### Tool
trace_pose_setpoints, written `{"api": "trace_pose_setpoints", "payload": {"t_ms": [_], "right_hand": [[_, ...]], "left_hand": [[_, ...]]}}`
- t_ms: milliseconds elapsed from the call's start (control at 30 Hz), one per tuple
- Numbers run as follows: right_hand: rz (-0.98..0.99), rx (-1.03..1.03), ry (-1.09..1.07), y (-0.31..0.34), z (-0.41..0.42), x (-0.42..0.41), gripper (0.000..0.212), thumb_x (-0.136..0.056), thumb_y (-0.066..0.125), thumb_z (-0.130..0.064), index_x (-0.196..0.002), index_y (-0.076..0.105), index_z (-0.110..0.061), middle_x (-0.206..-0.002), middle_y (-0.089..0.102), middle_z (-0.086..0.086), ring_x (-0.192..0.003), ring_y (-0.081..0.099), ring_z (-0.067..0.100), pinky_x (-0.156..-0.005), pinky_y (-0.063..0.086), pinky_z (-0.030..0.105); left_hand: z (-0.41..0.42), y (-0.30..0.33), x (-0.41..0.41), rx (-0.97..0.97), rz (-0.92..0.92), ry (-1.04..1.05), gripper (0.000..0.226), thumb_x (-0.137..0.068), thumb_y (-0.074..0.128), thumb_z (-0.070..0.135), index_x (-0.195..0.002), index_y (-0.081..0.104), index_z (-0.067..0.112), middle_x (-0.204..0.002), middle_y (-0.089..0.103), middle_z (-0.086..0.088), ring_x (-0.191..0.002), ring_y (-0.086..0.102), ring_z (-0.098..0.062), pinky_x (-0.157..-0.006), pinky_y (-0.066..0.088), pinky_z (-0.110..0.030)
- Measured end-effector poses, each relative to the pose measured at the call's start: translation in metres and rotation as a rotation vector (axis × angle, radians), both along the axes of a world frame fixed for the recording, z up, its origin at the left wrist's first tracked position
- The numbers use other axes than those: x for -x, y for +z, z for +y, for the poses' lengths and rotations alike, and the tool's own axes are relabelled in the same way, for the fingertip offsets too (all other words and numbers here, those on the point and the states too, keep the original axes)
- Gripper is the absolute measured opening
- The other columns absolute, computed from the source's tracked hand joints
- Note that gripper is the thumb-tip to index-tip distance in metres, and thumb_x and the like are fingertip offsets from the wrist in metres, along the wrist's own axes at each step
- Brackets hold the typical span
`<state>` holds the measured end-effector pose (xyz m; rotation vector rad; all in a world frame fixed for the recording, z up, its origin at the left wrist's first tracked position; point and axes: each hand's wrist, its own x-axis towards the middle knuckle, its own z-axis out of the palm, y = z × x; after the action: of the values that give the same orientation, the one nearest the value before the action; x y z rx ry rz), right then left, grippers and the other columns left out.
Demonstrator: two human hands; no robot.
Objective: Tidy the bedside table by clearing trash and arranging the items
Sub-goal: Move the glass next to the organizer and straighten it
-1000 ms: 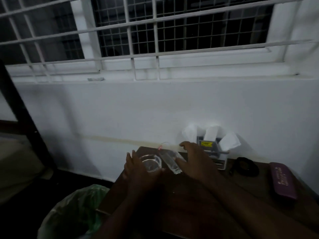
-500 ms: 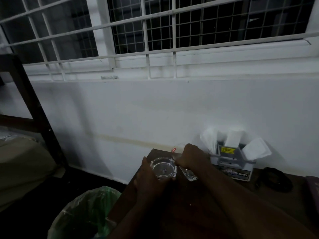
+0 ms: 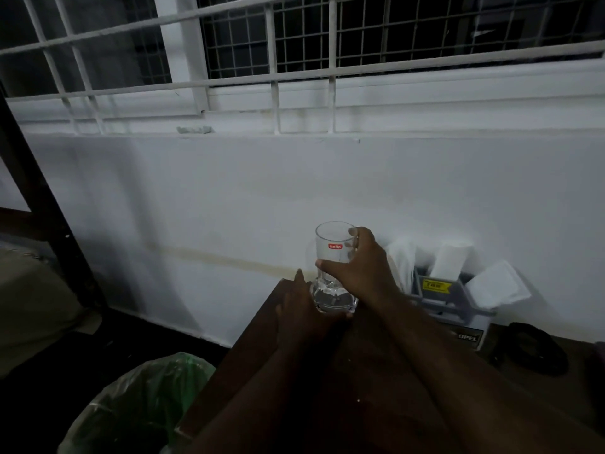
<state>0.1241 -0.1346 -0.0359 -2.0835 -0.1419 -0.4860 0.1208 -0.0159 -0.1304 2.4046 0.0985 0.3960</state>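
The bedside surface [image 3: 376, 381] carries two clear glasses at its far left corner, close to the wall. The upper glass [image 3: 334, 245], marked with a red label, now stands upright above the lower glass [image 3: 332, 298]; a second ago it lay tipped on its side beside that one. The right hand [image 3: 357, 267] grips the upper glass with thumb and fingers curled round its wall, while the left hand [image 3: 302, 314] wraps round the lower glass and steadies it on the surface. Whether the upper glass is already seated inside the lower one or just above its rim is hard to tell in the dim light. My reading is that the glasses are being stacked, which would free some room and count as arranging.

Both glasses sit near the left edge, and a bin lined with a green bag [image 3: 137, 404] stands on the floor just below that edge, so a slip leftward could drop a glass off. To the right, a grey organiser [image 3: 458, 306] holding white packets stands against the wall, and a dark round object [image 3: 530, 348] lies further right. The near middle of the surface, under the forearms, looks open for setting things down.
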Motion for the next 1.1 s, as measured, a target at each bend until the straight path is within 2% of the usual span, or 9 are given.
{"api": "trace_pose_setpoints", "payload": {"t_ms": [67, 167, 300, 567, 733, 833, 900, 1033, 1100], "right_hand": [[0.031, -0.005, 0.008, -0.008, 0.003, -0.006, 0.088, -0.061, 0.088, -0.036, -0.132, 0.042, -0.014, -0.130, 0.057, 0.006, -0.116, 0.056, 0.021, -0.095, 0.050, 0.035], [0.038, 0.001, -0.001, -0.018, 0.004, -0.010, 0.087, -0.061, 0.089, -0.033, -0.132, 0.042, -0.013, -0.129, 0.057, 0.006, -0.115, 0.056, 0.022, -0.090, 0.048, 0.030], [0.067, -0.024, -0.027, -0.028, 0.003, -0.012, 0.086, -0.060, 0.089, -0.033, -0.130, 0.044, -0.014, -0.125, 0.059, 0.005, -0.110, 0.059, 0.021, -0.082, 0.046, 0.025], [0.032, -0.047, -0.081, -0.037, 0.006, -0.010, 0.086, -0.057, 0.091, -0.032, -0.127, 0.046, -0.011, -0.124, 0.058, 0.007, -0.110, 0.057, 0.022, -0.087, 0.050, 0.031], [0.028, -0.063, -0.111, -0.038, 0.010, -0.008, 0.087, -0.056, 0.091, -0.032, -0.126, 0.045, -0.011, -0.122, 0.059, 0.008, -0.111, 0.058, 0.025, -0.091, 0.051, 0.037], [0.032, -0.060, -0.114, -0.039, 0.012, -0.008, 0.085, -0.057, 0.091, -0.030, -0.125, 0.045, -0.011, -0.121, 0.060, 0.009, -0.111, 0.058, 0.026, -0.090, 0.051, 0.037], [0.022, -0.060, -0.125, -0.038, 0.013, -0.005, 0.086, -0.056, 0.091, -0.030, -0.126, 0.043, -0.011, -0.121, 0.059, 0.009, -0.112, 0.059, 0.027, -0.091, 0.052, 0.039], [-0.027, 0.012, -0.162, -0.037, 0.008, 0.024, 0.105, -0.059, 0.088, -0.041, -0.143, 0.031, -0.014, -0.134, 0.053, 0.008, -0.123, 0.052, 0.025, -0.098, 0.048, 0.041], [-0.129, 0.047, -0.149, -0.039, -0.005, 0.051, 0.088, -0.067, 0.082, -0.044, -0.139, 0.038, -0.016, -0.127, 0.056, 0.005, -0.116, 0.055, 0.021, -0.094, 0.049, 0.041]], "left_hand": [[0.003, -0.002, 0.000, -0.008, 0.016, -0.015, 0.131, -0.046, 0.059, 0.090, -0.151, 0.019, 0.022, -0.150, 0.041, 0.003, -0.138, 0.038, -0.020, -0.112, 0.027, -0.049], [0.005, -0.002, 0.000, -0.008, 0.016, -0.028, 0.127, -0.049, 0.061, 0.087, -0.150, 0.023, 0.021, -0.151, 0.040, 0.001, -0.138, 0.038, -0.021, -0.112, 0.028, -0.051], [0.005, -0.001, 0.002, -0.019, 0.015, -0.048, 0.127, -0.052, 0.065, 0.083, -0.151, 0.019, 0.020, -0.156, 0.031, 0.001, -0.141, 0.032, -0.023, -0.113, 0.024, -0.050], [0.005, 0.000, 0.002, -0.014, 0.016, -0.026, 0.126, -0.044, 0.049, 0.092, -0.146, 0.032, 0.021, -0.153, 0.037, 0.000, -0.137, 0.039, -0.022, -0.111, 0.031, -0.050], [0.004, 0.004, 0.006, 0.000, 0.033, -0.048, 0.118, -0.052, 0.056, 0.086, -0.148, 0.029, 0.022, -0.157, 0.029, 0.000, -0.140, 0.033, -0.024, -0.112, 0.024, -0.053], [0.005, 0.009, 0.012, 0.002, 0.036, -0.047, 0.118, -0.050, 0.051, 0.087, -0.147, 0.031, 0.023, -0.158, 0.025, -0.001, -0.141, 0.030, -0.024, -0.112, 0.025, -0.053], [0.005, 0.011, 0.012, -0.020, 0.044, -0.069, 0.109, -0.056, 0.057, 0.081, -0.146, 0.031, 0.024, -0.160, 0.019, -0.002, -0.142, 0.029, -0.025, -0.112, 0.026, -0.054], [-0.001, 0.012, 0.018, -0.045, -0.005, -0.069, 0.097, -0.066, 0.063, 0.071, -0.145, 0.032, 0.024, -0.160, 0.017, -0.002, -0.143, 0.028, -0.026, -0.114, 0.023, -0.053], [0.001, 0.007, 0.015, -0.003, -0.011, -0.030, 0.104, -0.063, 0.057, 0.078, -0.147, 0.030, 0.022, -0.158, 0.026, -0.002, -0.142, 0.029, -0.023, -0.114, 0.023, -0.049]]}}
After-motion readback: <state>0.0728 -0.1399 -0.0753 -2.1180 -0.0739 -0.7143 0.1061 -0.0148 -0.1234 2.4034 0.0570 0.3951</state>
